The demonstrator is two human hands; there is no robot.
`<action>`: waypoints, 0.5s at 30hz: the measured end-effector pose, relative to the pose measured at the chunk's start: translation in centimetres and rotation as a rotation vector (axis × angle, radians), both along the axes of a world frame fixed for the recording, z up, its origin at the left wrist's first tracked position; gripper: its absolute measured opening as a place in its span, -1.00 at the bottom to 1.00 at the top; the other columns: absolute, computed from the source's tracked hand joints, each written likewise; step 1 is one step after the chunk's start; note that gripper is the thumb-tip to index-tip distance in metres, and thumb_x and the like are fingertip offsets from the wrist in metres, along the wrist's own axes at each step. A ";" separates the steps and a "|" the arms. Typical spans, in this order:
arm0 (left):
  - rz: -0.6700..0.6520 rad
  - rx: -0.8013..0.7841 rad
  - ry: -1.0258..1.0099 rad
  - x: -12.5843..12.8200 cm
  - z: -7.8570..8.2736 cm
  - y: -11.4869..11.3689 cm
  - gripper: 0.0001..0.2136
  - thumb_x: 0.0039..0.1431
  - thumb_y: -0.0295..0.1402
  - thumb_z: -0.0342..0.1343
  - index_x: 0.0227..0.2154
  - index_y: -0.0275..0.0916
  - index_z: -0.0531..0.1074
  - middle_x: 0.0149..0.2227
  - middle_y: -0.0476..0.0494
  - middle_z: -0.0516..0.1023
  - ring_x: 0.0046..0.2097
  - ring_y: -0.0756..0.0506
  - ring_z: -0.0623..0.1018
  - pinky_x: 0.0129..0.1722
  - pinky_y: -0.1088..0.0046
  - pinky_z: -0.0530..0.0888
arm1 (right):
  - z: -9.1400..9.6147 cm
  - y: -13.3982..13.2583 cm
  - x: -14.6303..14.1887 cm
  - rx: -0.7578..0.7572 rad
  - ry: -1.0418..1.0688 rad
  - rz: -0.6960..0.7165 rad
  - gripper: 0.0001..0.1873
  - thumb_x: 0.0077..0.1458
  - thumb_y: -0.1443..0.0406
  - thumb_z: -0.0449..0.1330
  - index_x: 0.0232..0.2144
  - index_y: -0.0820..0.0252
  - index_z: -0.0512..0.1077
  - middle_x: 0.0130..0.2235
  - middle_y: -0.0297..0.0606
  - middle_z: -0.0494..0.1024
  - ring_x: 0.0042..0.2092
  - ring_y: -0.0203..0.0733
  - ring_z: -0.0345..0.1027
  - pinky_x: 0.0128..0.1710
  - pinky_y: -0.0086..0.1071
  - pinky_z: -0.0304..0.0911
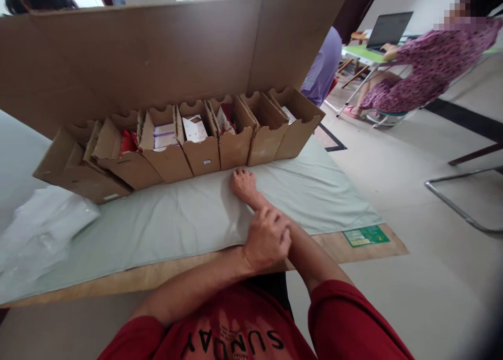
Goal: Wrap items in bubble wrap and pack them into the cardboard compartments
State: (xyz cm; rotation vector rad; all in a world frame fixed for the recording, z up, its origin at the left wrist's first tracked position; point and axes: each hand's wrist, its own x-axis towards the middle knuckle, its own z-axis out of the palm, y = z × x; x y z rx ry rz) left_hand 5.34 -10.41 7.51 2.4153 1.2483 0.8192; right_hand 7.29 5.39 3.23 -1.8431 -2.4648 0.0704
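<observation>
My right hand (243, 184) rests on the pale green cloth (188, 218), just in front of a row of small open cardboard boxes (204, 140). Its fingers are curled under and nothing shows in them. My left hand (267, 239) lies across my right forearm, fingers bent and pressed onto it. Several of the small boxes hold white and red packets. Behind the row stands a tall cardboard flap (157, 51).
Crumpled clear plastic bags (39, 229) lie at the left on the cloth. A green label (365, 236) is stuck at the table's right corner. Further right, a seated person (424, 66) works at a laptop (389, 30). A metal chair frame (456, 203) stands on the floor.
</observation>
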 end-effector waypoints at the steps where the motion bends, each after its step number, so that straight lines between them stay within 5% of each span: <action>1: -0.061 -0.007 -0.008 0.4 0.1 -0.8 -0.93 0.21 -0.43 0.13 -0.33 -0.25 0.52 -0.22 -0.20 0.55 -0.11 -0.19 0.45 -0.07 0.25 0.47 | -0.3 -0.1 -0.1 -0.001 -0.001 0.000 -0.56 0.36 0.39 -0.14 0.09 0.36 0.45 0.15 0.22 0.44 0.13 0.13 0.28 0.08 -0.02 0.16; 4: -0.162 -0.019 0.005 0.1 0.5 -0.6 -0.92 0.20 -0.37 0.17 -0.34 -0.24 0.52 -0.23 -0.19 0.55 -0.10 -0.19 0.45 -0.03 0.25 0.44 | -0.9 -0.6 -0.3 -0.012 -0.010 0.014 -0.53 0.37 0.39 -0.19 0.12 0.37 0.40 0.20 0.25 0.38 0.15 0.15 0.24 0.09 0.00 0.13; 9: 0.146 -0.113 0.187 -1.5 1.1 4.3 -0.86 0.27 -0.38 0.08 -0.34 -0.26 0.53 -0.16 -0.29 0.57 -0.02 -0.29 0.45 0.04 0.07 0.40 | -0.7 -0.8 -1.0 -0.052 -0.036 -0.004 -0.50 0.29 0.47 -0.18 0.17 0.40 0.36 0.23 0.32 0.35 0.17 0.23 0.21 0.06 0.07 0.15; 15: -0.155 -0.101 0.099 0.2 2.5 2.2 -0.86 0.26 -0.36 0.09 -0.36 -0.24 0.51 -0.26 -0.22 0.57 -0.13 -0.19 0.49 -0.06 0.24 0.44 | -0.4 -0.9 -0.7 -0.076 -0.039 0.069 -0.53 0.30 0.41 -0.15 0.14 0.44 0.35 0.19 0.38 0.35 0.17 0.29 0.20 0.04 0.12 0.19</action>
